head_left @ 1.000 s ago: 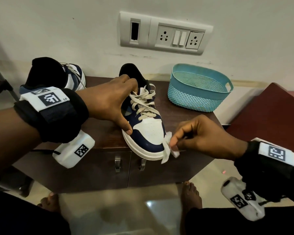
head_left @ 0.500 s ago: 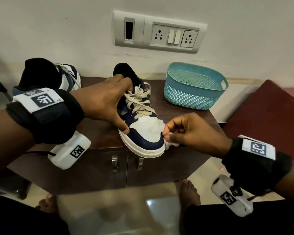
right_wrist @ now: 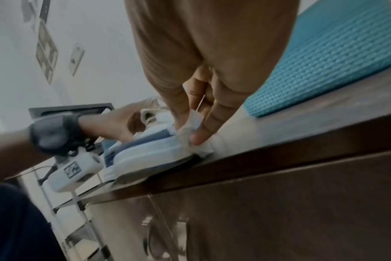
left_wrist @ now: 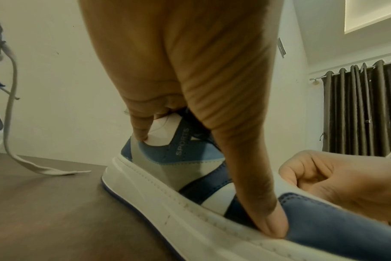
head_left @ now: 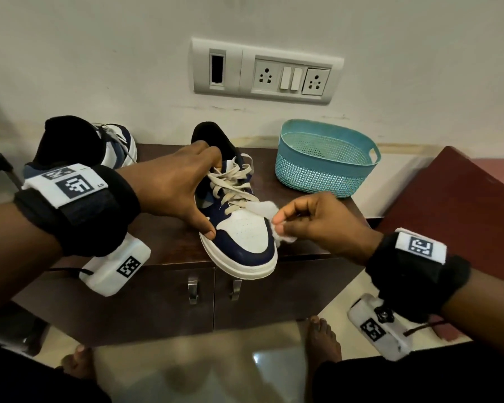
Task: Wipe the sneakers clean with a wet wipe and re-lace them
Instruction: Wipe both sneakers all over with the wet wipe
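A navy and white sneaker (head_left: 242,237) with beige laces (head_left: 230,184) stands on the dark wooden cabinet (head_left: 169,237), its toe over the front edge. My left hand (head_left: 181,187) grips it from the left, fingers over the collar and thumb on the sole rim (left_wrist: 270,227). My right hand (head_left: 312,222) pinches a white wet wipe (head_left: 266,212) against the shoe's right side by the toe; the wrist view shows the wet wipe (right_wrist: 192,139) between thumb and fingers. The second sneaker (head_left: 114,144) stands at the back left, one lace (left_wrist: 13,123) hanging loose onto the cabinet top.
A teal perforated basket (head_left: 326,158) stands at the back right of the cabinet. A switch and socket panel (head_left: 268,72) is on the wall behind. A dark red surface (head_left: 454,205) lies to the right. My bare feet (head_left: 323,335) stand before the cabinet doors.
My right hand has carried the wipe from the front of the toe up along the shoe's right side toward the laces. The left hand keeps its hold on the sneaker.
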The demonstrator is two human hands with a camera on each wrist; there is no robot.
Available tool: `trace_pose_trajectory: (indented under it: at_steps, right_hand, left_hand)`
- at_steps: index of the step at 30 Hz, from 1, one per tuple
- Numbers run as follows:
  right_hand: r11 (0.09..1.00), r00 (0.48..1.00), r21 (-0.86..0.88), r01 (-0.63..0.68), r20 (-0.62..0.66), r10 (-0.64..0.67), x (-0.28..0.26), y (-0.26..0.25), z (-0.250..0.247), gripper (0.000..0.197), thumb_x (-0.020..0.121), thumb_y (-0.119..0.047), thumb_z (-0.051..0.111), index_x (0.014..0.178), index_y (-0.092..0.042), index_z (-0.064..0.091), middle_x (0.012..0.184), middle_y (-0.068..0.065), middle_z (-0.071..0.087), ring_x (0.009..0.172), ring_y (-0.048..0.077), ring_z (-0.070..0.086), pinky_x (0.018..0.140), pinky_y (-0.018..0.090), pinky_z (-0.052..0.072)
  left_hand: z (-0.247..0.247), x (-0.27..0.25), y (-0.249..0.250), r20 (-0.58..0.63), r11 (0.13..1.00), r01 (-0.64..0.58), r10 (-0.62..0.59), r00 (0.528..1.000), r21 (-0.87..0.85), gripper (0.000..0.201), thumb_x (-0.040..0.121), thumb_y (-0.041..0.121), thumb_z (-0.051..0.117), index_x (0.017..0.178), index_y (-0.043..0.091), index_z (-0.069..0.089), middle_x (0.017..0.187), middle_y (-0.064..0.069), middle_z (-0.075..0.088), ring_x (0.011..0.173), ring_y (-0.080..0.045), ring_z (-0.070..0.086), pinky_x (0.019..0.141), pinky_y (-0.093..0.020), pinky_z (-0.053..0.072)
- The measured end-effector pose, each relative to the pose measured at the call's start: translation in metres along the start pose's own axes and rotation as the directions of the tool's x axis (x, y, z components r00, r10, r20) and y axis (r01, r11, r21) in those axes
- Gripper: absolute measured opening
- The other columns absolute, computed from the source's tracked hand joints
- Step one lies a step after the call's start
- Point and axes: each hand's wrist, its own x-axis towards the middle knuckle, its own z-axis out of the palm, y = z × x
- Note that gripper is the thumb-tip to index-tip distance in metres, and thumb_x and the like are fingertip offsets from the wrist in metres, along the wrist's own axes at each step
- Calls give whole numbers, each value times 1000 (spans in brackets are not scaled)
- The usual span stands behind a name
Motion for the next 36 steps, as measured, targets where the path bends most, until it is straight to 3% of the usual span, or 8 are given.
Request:
trace_pose_trajectory:
  at_steps: [4, 11, 17, 21, 24, 28, 32, 36]
  right_hand:
    - [997, 997, -81, -7, 71, 13, -10, 1, 11, 10, 87, 0, 76, 86, -11, 77, 79, 10, 77, 72, 21, 71, 82, 50, 61]
    - [993, 887, 97, 67, 449, -104, -38, -20, 11, 12, 85, 4, 76, 94, -6, 76, 87, 9, 76, 78, 14, 69, 74, 23, 56]
    - [887, 964, 457, 59, 204, -169, -10, -30, -14, 24, 79, 6, 73, 98, -8, 73, 88, 13, 71, 74, 18, 68, 68, 27, 59]
    - [770, 961, 637, -38, 235, -147, 0, -37, -8, 33, 82, 7, 63, 111, -7, 69, 103, 18, 69, 81, 25, 70, 71, 36, 62]
    - [671, 957, 733, -114, 262, -123, 4, -45, 3, 41, 82, 7, 56, 122, -1, 62, 115, 22, 68, 90, 30, 72, 75, 39, 64]
    - [607, 948, 773, -184, 304, -100, 5, -52, 13, 48, 79, -3, 67, 127, 0, 61, 130, 28, 62, 108, 36, 67, 88, 43, 60]
    - [630, 949, 760, -160, 293, -112, 3, -56, 22, 81, 69, -31, 93, 134, 2, 58, 131, 27, 61, 114, 35, 65, 88, 41, 62]
    - [815, 977, 575, -77, 206, -53, 1, -63, 30, 56, 70, -28, 85, 119, -7, 67, 114, 22, 72, 95, 33, 71, 73, 41, 63]
  left_hand:
    - [1, 0, 1, -21, 1000, 7, -7, 1000, 9, 97, 44, 61, 94, 114, 26, 37, 116, 5, 40, 100, -15, 46, 85, -32, 45]
    - [-2, 2, 1, -13, 1000, -6, 5, 1000, -7, 99, 46, 59, 95, 120, 23, 39, 118, 5, 39, 101, -15, 46, 85, -31, 45]
    - [-11, -10, -7, -78, 996, -1, -6, 997, -86, 105, 53, 58, 93, 135, 30, 33, 132, 9, 38, 122, -11, 43, 104, -29, 42]
    - [-36, -29, -1, -187, 927, 31, -107, 977, -373, 94, 53, 63, 91, 132, 42, 46, 132, 23, 50, 124, 3, 47, 102, -22, 42]
    - [-38, -35, 14, -81, 773, 32, -107, 991, -633, 72, 58, 63, 86, 121, 38, 61, 115, 13, 69, 106, -12, 67, 92, -36, 56]
    - [-22, -33, 29, -81, 720, 2, -81, 993, -694, 47, 72, 49, 87, 104, 20, 69, 94, -5, 76, 93, -31, 72, 93, -55, 55]
    - [-19, -31, 31, -141, 757, -41, -68, 988, -652, 33, 81, 46, 80, 90, 15, 73, 88, -6, 75, 85, -30, 72, 82, -56, 56]
    - [-19, -30, 40, -173, 738, -87, -40, 984, -669, 20, 85, 29, 80, 84, 12, 70, 79, -3, 71, 73, -22, 69, 66, -37, 57]
